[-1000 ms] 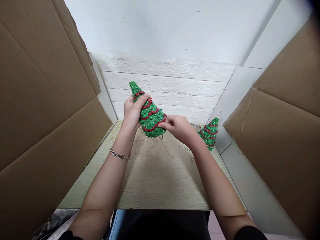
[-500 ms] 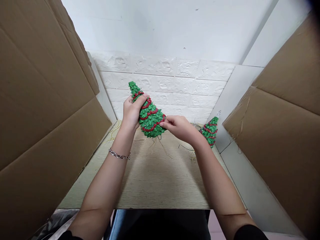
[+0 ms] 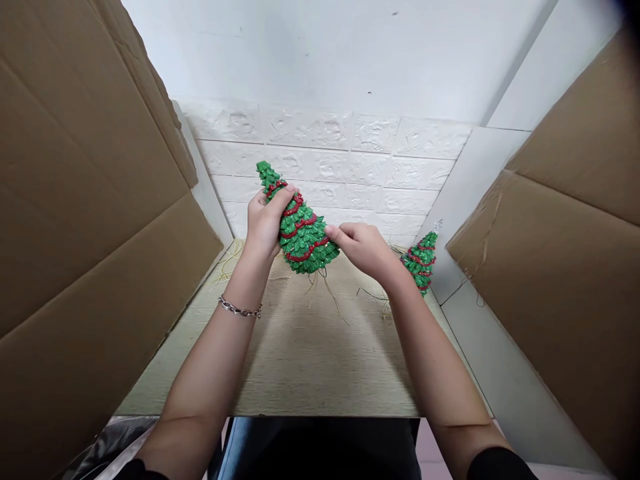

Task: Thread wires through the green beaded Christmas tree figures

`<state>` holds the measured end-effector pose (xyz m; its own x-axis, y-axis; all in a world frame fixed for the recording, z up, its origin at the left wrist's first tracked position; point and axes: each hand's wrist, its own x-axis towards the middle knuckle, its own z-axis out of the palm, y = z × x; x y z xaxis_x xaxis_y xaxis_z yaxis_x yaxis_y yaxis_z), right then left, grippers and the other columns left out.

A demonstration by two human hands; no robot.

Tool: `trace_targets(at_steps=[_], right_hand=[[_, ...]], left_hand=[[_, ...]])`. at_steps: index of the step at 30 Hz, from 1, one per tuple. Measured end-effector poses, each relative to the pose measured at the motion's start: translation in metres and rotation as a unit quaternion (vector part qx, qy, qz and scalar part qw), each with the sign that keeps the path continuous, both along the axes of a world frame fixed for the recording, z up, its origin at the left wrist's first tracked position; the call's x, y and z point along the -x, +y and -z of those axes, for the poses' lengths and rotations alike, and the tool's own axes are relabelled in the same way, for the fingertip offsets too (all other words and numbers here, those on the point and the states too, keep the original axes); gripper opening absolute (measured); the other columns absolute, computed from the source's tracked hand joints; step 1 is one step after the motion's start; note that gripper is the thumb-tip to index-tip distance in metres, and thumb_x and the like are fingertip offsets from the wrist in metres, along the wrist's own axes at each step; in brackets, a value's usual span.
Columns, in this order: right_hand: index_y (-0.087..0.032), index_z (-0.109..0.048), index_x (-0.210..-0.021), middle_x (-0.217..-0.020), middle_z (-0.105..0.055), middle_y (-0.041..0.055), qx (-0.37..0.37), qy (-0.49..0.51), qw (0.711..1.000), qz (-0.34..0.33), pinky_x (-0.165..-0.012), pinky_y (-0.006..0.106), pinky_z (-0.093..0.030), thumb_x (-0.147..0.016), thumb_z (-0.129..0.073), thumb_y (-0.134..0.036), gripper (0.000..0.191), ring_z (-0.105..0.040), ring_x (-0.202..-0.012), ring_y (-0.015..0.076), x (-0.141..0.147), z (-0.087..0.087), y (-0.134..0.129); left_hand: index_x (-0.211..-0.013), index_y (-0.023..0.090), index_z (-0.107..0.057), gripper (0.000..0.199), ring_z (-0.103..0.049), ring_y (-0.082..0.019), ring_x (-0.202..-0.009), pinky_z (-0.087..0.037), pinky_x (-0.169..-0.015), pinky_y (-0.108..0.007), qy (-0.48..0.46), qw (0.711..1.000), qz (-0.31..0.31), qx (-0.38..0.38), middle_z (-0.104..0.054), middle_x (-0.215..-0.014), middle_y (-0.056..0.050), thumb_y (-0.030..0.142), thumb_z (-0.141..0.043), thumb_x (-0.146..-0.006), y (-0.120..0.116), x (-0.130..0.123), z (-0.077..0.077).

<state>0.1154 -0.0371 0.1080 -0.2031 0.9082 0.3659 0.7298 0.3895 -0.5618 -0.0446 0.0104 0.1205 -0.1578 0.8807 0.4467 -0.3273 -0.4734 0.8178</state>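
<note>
Now the right hand [image 3: 367,252] has slid up the green tree [image 3: 300,228], fingers pinching its red garland [image 3: 311,249] near the base; the left hand [image 3: 265,223] stays wrapped round the upper part, holding it tilted above the surface's [image 3: 310,360] far edge.

The miniature Christmas tree [image 3: 300,230] was glittery green, looped with red garland, as was the smaller tree [image 3: 421,261] near the wall. The desk [image 3: 300,360] was pale wood grain, the cardboard panels [image 3: 85,220] plain brown, the brick-embossed wall panel [image 3: 350,167] white, and the bracelet [image 3: 240,310] silver.

Wooden table [image 3: 300,360] bears small tree [image 3: 420,261], wire strands [image 3: 373,295].
</note>
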Motion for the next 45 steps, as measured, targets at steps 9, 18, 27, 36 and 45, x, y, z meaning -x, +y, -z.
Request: trace_targets(at_steps=[9, 18, 27, 36, 45], right_hand=[[-0.022, -0.046, -0.114, -0.088, -0.059, 0.0081, 0.103, 0.07, 0.992, -0.035, -0.067, 0.03, -0.04, -0.08, -0.035, -0.066, 0.057, -0.055, -0.075, 0.0179, 0.001, 0.012, 0.005], [-0.023, -0.049, -0.111, -0.08, -0.06, 0.0068, 0.091, 0.014, 0.996, -0.015, -0.066, 0.031, -0.04, -0.084, -0.034, -0.059, 0.048, -0.055, -0.076, 0.0201, 0.003, 0.008, 0.0], [-0.021, -0.049, -0.114, -0.086, -0.061, 0.0094, 0.08, -0.013, 0.997, -0.005, -0.068, 0.033, -0.039, -0.085, -0.031, -0.059, 0.051, -0.056, -0.081, 0.0229, 0.004, 0.008, 0.0], [-0.022, -0.052, -0.111, -0.101, -0.062, 0.0102, 0.053, 0.023, 0.998, -0.012, -0.076, 0.035, -0.039, -0.085, -0.028, -0.06, 0.052, -0.055, -0.093, 0.0238, 0.006, 0.007, 0.001], [-0.022, -0.054, -0.105, -0.083, -0.062, 0.0074, 0.069, 0.036, 0.997, 0.023, -0.067, 0.032, -0.039, -0.08, -0.04, -0.06, 0.048, -0.056, -0.078, 0.021, 0.005, 0.005, 0.001]], left_hand=[[-0.065, 0.016, -0.056, 0.026, -0.052, -0.009, -0.052, -0.043, -0.051, -0.024, 0.004, 1.0, -0.009, -0.002, -0.057, -0.061, 0.0, 0.038, -0.07, -0.059, 0.001, 0.001, 0.0], [-0.068, 0.016, -0.056, 0.027, -0.052, -0.009, -0.052, -0.043, -0.051, -0.022, 0.018, 1.0, -0.002, -0.004, -0.057, -0.061, 0.0, 0.037, -0.07, -0.06, -0.001, -0.001, 0.001], [-0.071, 0.015, -0.056, 0.026, -0.052, -0.01, -0.053, -0.043, -0.052, -0.024, 0.019, 1.0, -0.011, -0.005, -0.056, -0.063, 0.0, 0.036, -0.068, -0.062, 0.0, -0.002, 0.003], [-0.076, 0.016, -0.055, 0.029, -0.055, -0.012, -0.061, -0.045, -0.058, -0.025, 0.027, 1.0, -0.002, 0.001, -0.058, -0.072, -0.003, 0.04, -0.067, -0.065, 0.007, 0.004, 0.004], [-0.079, 0.018, -0.052, 0.047, -0.057, -0.019, -0.083, -0.046, -0.071, -0.029, 0.137, 0.99, 0.014, -0.001, -0.057, -0.075, -0.005, 0.063, -0.056, -0.066, 0.017, 0.022, 0.007]])
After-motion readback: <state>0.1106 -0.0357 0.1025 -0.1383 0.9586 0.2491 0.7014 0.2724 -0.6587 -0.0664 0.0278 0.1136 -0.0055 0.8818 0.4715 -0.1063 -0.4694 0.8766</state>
